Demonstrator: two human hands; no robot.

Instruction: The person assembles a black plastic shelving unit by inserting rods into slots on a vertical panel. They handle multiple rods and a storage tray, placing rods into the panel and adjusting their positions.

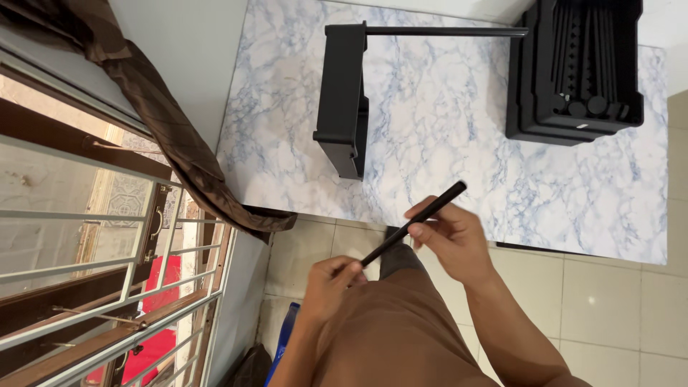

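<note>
Head view, looking down past the knees. Held between both hands: a slim black rod [413, 223], long axis running from 7 o'clock up to 1 o'clock, lower end at the left hand [331, 284], upper end free above the right hand [451, 240]. Left fingers [349, 268] closed around the lower tip; right fingers [424, 226] pinched together on the shaft past its middle. Rod in the air over the tiled floor [609, 301], just short of the near edge of the marble-patterned worktop [444, 122]. Right hand the nearer one to that edge. On the worktop at 12 o'clock from the hands, well apart: a black frame piece [342, 100] with a thin bar reaching toward 3 o'clock. At 1 o'clock, a black moulded tray [534, 72]. At 9 o'clock, a brown curtain [172, 136] and window bars [107, 287].
</note>
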